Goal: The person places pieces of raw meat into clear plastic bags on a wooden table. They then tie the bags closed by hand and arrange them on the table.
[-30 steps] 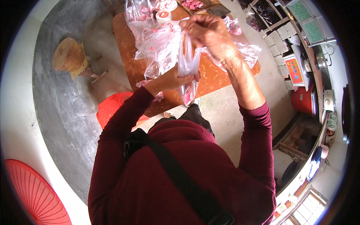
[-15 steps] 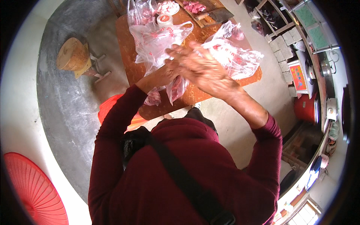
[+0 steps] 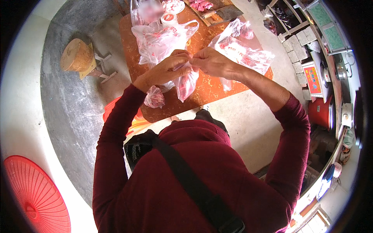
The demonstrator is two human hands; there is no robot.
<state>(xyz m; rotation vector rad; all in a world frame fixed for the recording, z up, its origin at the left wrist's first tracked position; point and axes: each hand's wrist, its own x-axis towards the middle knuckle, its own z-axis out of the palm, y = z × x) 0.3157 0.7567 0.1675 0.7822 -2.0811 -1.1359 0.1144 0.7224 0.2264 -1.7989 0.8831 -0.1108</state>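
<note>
Over the near part of a brown table (image 3: 210,93), a small clear plastic bag with pink meat (image 3: 187,86) hangs from my fingers. My left hand (image 3: 171,66) is closed round its gathered neck. At the same neck, my right hand (image 3: 213,63) pinches the plastic, the fingertips of both hands almost touching. Left of it, another small knotted bag of meat (image 3: 154,98) rests at the table edge. Beyond my hands lie a crumpled clear bag with red print (image 3: 163,40) and, to the right, a second large plastic bag (image 3: 243,50).
At the far side are a white round tub (image 3: 169,18), a plate of pale pieces (image 3: 173,6), and a cutting board (image 3: 210,19) with meat (image 3: 201,4) and a cleaver (image 3: 228,13). A wooden stool (image 3: 74,56) stands left; shelving with a red bucket (image 3: 320,112) lines the right.
My hands, blurred and overlapping before, are now apart side by side, both pinching the bag's neck. My right hand has moved right and the meat bag shows more fully.
</note>
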